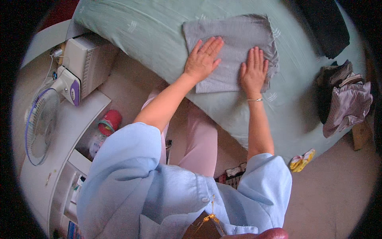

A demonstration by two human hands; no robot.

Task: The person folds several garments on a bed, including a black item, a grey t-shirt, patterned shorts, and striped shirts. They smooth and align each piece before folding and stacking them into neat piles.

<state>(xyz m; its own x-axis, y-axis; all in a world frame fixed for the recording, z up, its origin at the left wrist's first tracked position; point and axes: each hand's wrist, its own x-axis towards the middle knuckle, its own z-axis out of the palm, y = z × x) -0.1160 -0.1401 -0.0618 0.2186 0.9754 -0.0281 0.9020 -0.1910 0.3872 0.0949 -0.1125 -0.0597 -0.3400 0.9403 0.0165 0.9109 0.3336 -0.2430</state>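
A folded grey cloth (229, 65) lies flat on the pale green bedsheet (155, 38), roughly square, with rumpled creases along its right side. My left hand (203, 58) rests palm down on the cloth's left part, fingers slightly spread and thumb pointing right. On the right part of the same cloth, my right hand (253, 71) lies palm down with its fingers extended. Neither hand grips anything. What fabric item the grey cloth is, I cannot tell.
Striped clothes (347, 104) are heaped at the bed's right edge, below a black garment (326, 30). Yellow-and-white socks (302, 161) lie at the bed's lower edge. To the left, an electric fan (41, 127) stands on a white cabinet (68, 119), with a red container (110, 122) beside it.
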